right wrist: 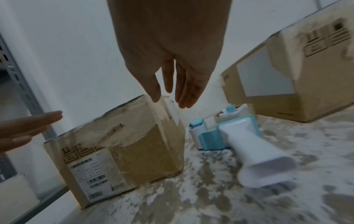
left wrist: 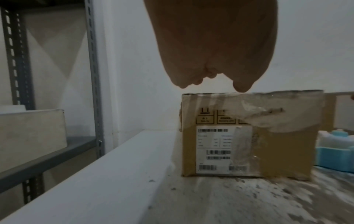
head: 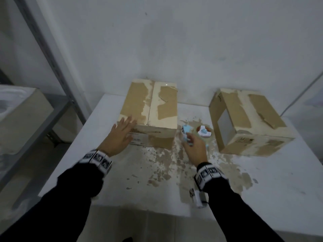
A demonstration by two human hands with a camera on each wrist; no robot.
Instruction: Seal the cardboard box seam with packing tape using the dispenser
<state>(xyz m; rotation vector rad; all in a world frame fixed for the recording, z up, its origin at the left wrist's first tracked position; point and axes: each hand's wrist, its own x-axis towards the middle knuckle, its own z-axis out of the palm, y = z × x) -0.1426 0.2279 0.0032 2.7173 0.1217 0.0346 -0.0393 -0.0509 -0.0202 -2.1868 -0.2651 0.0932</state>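
A closed cardboard box [head: 148, 109] with torn old tape stands at the table's back, its top seam [head: 150, 105] running away from me. My left hand [head: 125, 124] is open, fingers spread at the box's near left top corner; whether it touches I cannot tell. The left wrist view shows the palm [left wrist: 210, 60] just over the box [left wrist: 249, 136]. The blue and white tape dispenser [head: 187, 133] lies on the table right of the box. Above its handle [right wrist: 258, 151] hovers my right hand [head: 188, 140], fingers [right wrist: 184, 94] straight, holding nothing.
A second cardboard box [head: 250, 119], open on its left side, sits at the back right. The white table [head: 122, 189] has a worn, flaky patch in the middle. A grey metal shelf [head: 52, 110] with a pale box stands left. A small white device [head: 197, 198] hangs by my right wrist.
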